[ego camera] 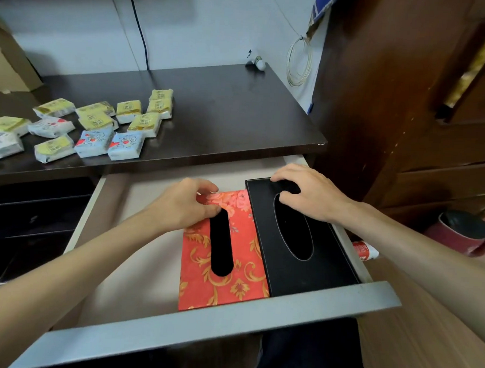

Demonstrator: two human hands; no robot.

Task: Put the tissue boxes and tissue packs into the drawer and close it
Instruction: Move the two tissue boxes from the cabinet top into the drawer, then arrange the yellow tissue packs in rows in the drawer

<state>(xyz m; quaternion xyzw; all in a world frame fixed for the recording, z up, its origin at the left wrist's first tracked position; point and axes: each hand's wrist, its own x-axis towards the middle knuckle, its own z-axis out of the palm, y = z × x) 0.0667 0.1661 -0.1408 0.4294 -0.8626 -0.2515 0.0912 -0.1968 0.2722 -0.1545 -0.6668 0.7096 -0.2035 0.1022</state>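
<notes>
The drawer (201,329) stands pulled out below the dark desk. Inside it, on the right, lie two tissue boxes side by side: a red floral tissue box (240,272) and a black tissue box (324,259) against the drawer's right wall. My left hand (185,203) pinches the far end of the red box at its slot. My right hand (305,192) rests on the far end of the black box, fingers curled over its edge and oval opening. Several small tissue packs (94,121), yellow and pale blue, lie scattered on the desk's left part.
The dark desk top (233,108) runs behind the drawer, with a cable and a small white object at the back. A wooden cabinet (406,107) stands right. A red pot (461,235) sits on the floor. The drawer's left half shows bare bottom.
</notes>
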